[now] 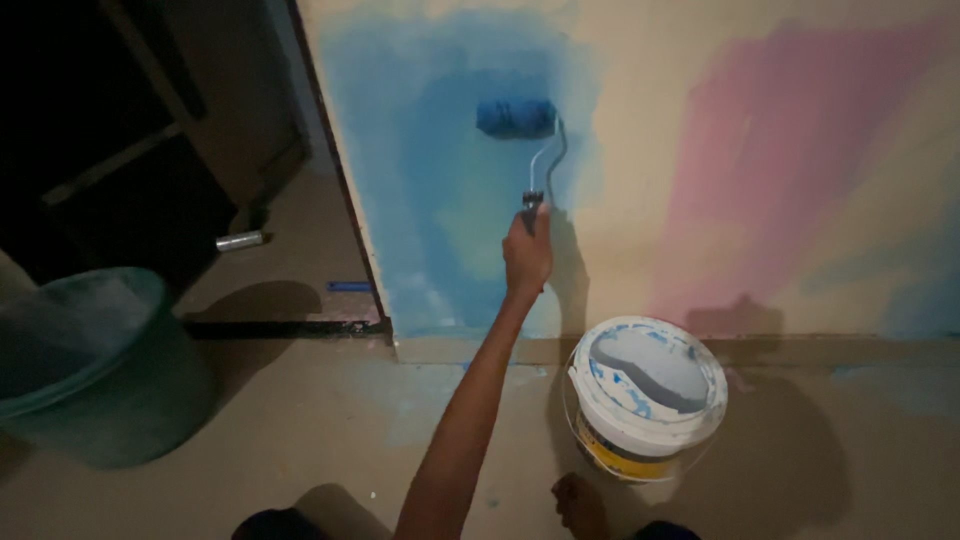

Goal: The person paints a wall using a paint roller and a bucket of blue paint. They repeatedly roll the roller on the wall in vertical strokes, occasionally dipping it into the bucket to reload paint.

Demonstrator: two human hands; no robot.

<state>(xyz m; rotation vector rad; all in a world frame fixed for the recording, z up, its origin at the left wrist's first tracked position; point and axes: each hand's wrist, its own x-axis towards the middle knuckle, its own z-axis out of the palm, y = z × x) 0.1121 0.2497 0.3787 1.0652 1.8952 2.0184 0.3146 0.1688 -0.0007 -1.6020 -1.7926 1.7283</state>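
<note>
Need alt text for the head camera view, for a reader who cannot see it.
One hand holds a paint roller against a wall, on a blue painted patch; which hand it is cannot be told. A white paint bucket stands on the floor below, a pink patch lies to the right, and a green bin sits at left.

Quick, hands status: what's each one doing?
Right hand: closed on the paint roller handle, roller against the wall.
Left hand: not in view.
</note>
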